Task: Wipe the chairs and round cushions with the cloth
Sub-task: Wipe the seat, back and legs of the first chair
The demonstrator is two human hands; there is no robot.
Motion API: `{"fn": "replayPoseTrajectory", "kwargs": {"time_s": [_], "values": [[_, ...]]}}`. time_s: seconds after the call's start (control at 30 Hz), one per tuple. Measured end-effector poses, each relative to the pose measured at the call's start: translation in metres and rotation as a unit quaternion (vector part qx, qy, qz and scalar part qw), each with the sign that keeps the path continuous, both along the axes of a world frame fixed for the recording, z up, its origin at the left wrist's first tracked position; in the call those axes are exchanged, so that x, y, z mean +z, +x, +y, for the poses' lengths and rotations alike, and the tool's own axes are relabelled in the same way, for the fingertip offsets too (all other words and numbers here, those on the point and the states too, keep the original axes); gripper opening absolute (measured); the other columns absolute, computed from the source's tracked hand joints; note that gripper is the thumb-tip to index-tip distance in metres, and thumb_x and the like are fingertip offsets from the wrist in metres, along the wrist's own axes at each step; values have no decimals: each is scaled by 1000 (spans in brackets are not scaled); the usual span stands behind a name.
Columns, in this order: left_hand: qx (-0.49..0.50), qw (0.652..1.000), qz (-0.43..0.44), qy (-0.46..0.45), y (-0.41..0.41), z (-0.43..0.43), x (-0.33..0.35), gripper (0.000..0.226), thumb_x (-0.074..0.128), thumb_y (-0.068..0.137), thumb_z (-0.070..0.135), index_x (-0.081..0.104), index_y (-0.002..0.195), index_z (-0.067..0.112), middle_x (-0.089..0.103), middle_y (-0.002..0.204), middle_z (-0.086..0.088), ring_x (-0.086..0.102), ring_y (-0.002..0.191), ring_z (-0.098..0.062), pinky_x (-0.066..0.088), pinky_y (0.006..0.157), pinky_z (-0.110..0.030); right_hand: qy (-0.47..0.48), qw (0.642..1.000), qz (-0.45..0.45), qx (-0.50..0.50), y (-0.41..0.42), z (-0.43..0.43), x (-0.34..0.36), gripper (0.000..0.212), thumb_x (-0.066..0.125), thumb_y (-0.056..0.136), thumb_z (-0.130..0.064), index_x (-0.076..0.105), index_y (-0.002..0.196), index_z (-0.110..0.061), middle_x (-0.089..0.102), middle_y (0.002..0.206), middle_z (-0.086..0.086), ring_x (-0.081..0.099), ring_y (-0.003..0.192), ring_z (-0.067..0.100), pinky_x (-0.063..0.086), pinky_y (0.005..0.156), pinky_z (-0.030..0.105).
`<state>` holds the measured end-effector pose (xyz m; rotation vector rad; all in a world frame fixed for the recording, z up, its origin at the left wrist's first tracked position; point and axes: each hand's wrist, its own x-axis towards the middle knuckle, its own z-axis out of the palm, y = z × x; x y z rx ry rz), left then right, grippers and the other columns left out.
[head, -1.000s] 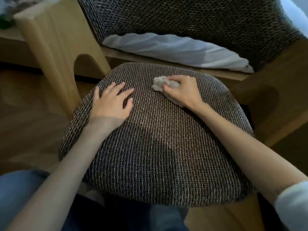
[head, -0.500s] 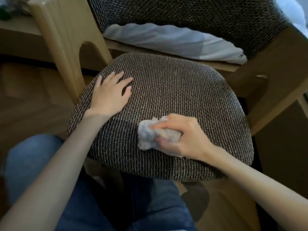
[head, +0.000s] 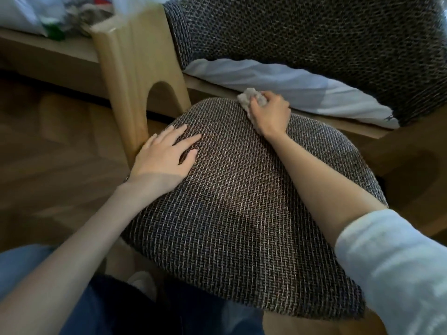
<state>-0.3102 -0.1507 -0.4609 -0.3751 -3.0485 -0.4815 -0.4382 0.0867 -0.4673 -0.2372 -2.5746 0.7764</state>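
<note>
Nearest the person, below both forearms, lies the round cushion (head: 229, 213), its coarse dark weave spreading from the wrists out to the fingertips. It looks padded and light, and the rough surface should drag on anything pulled across it, so it probably shifts on the seat unless held down. The left hand (head: 167, 153) does that: it lies flat on the cushion's left side, fingers straight and spread, pressing without gripping.

Farther on and to the right of it, the right hand (head: 271, 114) sits at the cushion's far edge, fingers curled round the cloth (head: 246, 99). The cloth is a small pale wad, soft and limp; it is best kept bunched in the palm with the loose part beneath, since a thin edge would likely snag on the weave.

Left of the left hand stands the wooden post of the chair (head: 135, 68). Just beyond the right hand lies white fabric (head: 290, 85), and past that the woven backrest (head: 314, 32).
</note>
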Motion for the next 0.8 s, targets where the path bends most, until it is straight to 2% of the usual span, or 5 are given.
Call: {"fn": "replayPoseTrajectory", "kwargs": {"time_s": [0.1, 0.23, 0.57, 0.67, 0.8], "values": [[7, 1000, 6, 10, 2, 0, -1, 44, 30, 101, 42, 34, 145, 39, 20, 158, 7, 13, 147, -15, 4, 118, -34, -1, 996, -35, 88, 25, -6, 7, 32, 60, 88, -41, 72, 108, -19, 74, 90, 2, 68, 75, 11, 55, 67, 24], [14, 1000, 19, 19, 3, 3, -2, 44, 34, 101, 39, 39, 144, 36, 26, 157, 4, 16, 146, -17, 8, 118, -37, -29, 973, -48, 225, 99, -26, 9, 22, 64, 90, -29, 71, 105, -14, 68, 69, -7, 60, 49, -5, 40, 39, 7], [-4, 997, 20, 73, 7, -6, 3, 40, 40, 101, 34, 47, 140, 28, 33, 154, 2, 22, 145, -18, 16, 119, -39, -63, 918, -19, 390, 221, -39, 11, 22, 72, 81, -32, 75, 97, -18, 70, 88, -3, 62, 74, 4, 52, 64, 19], [-10, 995, 18, 93, 10, -12, 3, 40, 42, 100, 35, 47, 139, 29, 34, 153, 4, 22, 144, -16, 17, 119, -37, -30, 934, 57, 351, 193, -36, 8, 24, 71, 82, -28, 73, 102, -14, 66, 92, -9, 59, 78, 2, 50, 71, 12], [-1, 996, 33, 84, 19, -17, 3, 40, 41, 100, 35, 48, 139, 29, 37, 151, 6, 26, 143, -16, 19, 116, -37, -33, 973, 90, 210, 113, -24, 12, 30, 66, 86, -34, 70, 111, -18, 65, 99, 0, 60, 88, 12, 49, 78, 24]]}}
